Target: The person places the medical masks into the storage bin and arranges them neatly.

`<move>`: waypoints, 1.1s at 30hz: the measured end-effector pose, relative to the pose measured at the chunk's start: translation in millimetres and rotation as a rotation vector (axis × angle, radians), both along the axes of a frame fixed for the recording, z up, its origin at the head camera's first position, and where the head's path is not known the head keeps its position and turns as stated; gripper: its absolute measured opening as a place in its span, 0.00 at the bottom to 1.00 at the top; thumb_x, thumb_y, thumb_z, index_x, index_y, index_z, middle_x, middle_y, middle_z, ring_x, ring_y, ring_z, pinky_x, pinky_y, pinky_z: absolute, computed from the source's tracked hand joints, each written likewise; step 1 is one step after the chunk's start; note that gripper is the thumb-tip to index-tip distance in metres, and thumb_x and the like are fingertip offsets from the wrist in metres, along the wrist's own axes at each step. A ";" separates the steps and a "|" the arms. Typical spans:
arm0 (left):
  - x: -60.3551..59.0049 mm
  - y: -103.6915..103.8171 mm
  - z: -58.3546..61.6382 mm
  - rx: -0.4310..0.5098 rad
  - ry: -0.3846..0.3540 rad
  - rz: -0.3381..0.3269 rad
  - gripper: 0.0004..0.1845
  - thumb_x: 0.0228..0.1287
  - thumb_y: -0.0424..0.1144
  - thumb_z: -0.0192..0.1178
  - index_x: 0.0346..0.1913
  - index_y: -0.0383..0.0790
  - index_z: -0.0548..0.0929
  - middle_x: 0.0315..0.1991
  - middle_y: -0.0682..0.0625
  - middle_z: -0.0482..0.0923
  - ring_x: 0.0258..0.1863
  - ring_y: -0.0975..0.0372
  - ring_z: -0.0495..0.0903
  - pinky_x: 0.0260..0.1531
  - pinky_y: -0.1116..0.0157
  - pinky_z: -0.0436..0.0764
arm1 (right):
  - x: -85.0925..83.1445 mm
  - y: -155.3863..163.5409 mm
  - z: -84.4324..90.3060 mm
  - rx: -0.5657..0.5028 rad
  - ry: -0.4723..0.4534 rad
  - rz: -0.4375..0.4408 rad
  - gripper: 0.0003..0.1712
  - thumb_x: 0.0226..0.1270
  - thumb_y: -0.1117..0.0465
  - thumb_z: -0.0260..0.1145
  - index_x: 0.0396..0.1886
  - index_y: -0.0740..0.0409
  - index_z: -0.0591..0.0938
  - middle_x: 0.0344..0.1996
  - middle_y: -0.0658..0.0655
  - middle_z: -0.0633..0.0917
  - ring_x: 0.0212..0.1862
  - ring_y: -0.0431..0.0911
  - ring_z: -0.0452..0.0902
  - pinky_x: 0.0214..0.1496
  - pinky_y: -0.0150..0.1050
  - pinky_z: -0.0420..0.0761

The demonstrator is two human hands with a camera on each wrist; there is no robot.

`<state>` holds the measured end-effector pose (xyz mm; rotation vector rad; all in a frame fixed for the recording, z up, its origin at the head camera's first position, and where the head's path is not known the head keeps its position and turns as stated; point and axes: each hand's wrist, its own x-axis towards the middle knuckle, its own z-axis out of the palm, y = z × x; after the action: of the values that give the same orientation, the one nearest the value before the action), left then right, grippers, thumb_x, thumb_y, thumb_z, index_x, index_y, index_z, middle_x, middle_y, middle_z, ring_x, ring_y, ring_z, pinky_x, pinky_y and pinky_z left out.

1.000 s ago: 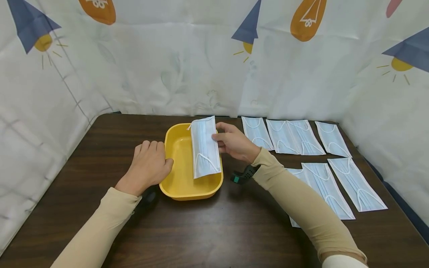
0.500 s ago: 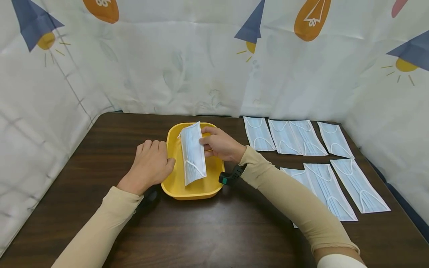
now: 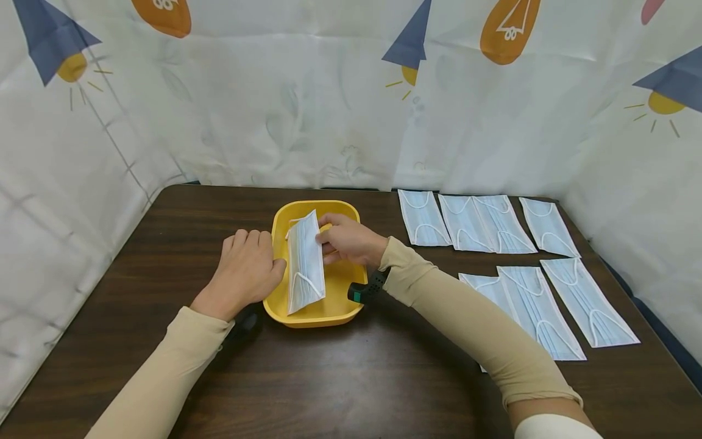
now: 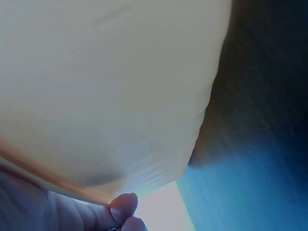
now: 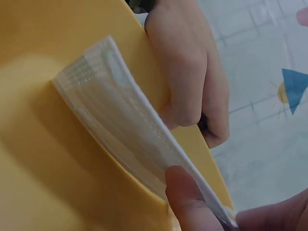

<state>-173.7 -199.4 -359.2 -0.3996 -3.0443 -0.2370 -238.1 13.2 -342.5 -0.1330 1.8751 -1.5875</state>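
Head view: the right hand (image 3: 345, 241) reaches over a yellow tray (image 3: 329, 311) on the dark bench (image 3: 164, 244), its fingers (image 3: 327, 239) and thumb pinched on the long edge of a pale blue face mask (image 3: 304, 263). The mask stands tilted on its edge inside the tray, its lower end down near the tray's front left wall, just left of the pinching fingers. The left hand (image 3: 244, 271) lies knuckles-up on the bench, fingers loosely bent, its thumb touching the tray's left rim; it holds nothing. Both forearms wear beige sleeves (image 3: 466, 311), and a dark wrist strap (image 3: 364, 289) sits behind the right hand. Well to the right of the right fingers, more masks lie flat on the bench: a far row (image 3: 471, 222) and a nearer row (image 3: 548, 305), the right sleeve overlapping the nearest one. A printed white cloth (image 3: 307, 97) walls the bench on three sides. Nothing stands between the fingers and the tray floor.

Left wrist view: most is blurred. The tray's pale underside (image 4: 106, 91) fills the frame, with fingertips (image 4: 124, 208) against its lower edge and dark bench (image 4: 260, 77) to the right.

Right wrist view: the mask (image 5: 120, 115) leans edge-on against the tray's yellow inner wall (image 5: 43, 159), its far end resting on the tray. The right thumb (image 5: 185, 197) presses its near end, gripping it with the fingers behind. Beyond the tray rim the left hand (image 5: 192, 72) rests curled against the outside of the tray.
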 end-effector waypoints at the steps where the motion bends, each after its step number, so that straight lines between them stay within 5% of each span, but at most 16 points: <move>1: 0.1 0.0 -0.1 0.002 0.002 -0.001 0.17 0.70 0.44 0.49 0.40 0.29 0.73 0.34 0.40 0.70 0.41 0.46 0.66 0.46 0.47 0.67 | -0.7 -0.1 0.1 0.002 -0.010 0.003 0.18 0.83 0.59 0.51 0.66 0.60 0.70 0.50 0.61 0.84 0.45 0.48 0.85 0.41 0.37 0.88; 8: 0.5 0.7 -0.2 0.011 -0.002 -0.003 0.15 0.69 0.43 0.47 0.38 0.30 0.72 0.33 0.41 0.69 0.39 0.47 0.65 0.44 0.49 0.66 | -3.7 2.1 4.0 0.006 -0.057 0.025 0.36 0.81 0.35 0.45 0.70 0.56 0.69 0.60 0.64 0.84 0.55 0.54 0.88 0.52 0.46 0.89; 33: 1.2 -0.9 -0.4 0.002 0.040 -0.010 0.18 0.69 0.43 0.49 0.42 0.26 0.74 0.35 0.38 0.71 0.41 0.44 0.66 0.46 0.46 0.68 | 2.9 8.0 12.3 -0.013 -0.073 0.108 0.48 0.77 0.27 0.39 0.80 0.57 0.60 0.65 0.69 0.80 0.58 0.61 0.87 0.50 0.53 0.88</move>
<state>-172.5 -200.3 -359.6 -0.4151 -3.0032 -0.2299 -235.2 21.2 -330.2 -0.1766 1.7716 -1.5120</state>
